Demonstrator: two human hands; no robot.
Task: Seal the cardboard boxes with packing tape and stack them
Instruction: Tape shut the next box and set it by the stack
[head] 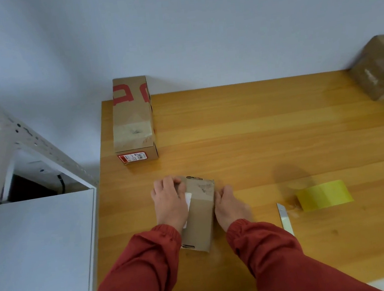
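**Likely step: pressing tape down**

The box (200,216) lies at the near middle of the table (255,126), long axis front to back, between both hands. The left hand (169,203) curls over its far-left corner. The right hand (229,207) touches the right side; I cannot tell its grip. Brown, scuffed, taped on top. The tape roll (323,195) is nearer the right hand.

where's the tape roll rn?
Head view: yellow tape roll sits on the wooden table, right side, just right of the box cutter and right of the small cardboard box.

Light: you get soft, even brightness; faint sheen on the desk (279,121).
Shadows: weak, one behind the tape (323,195).
Blur: far box (378,69) smears.
Edges: bowed.
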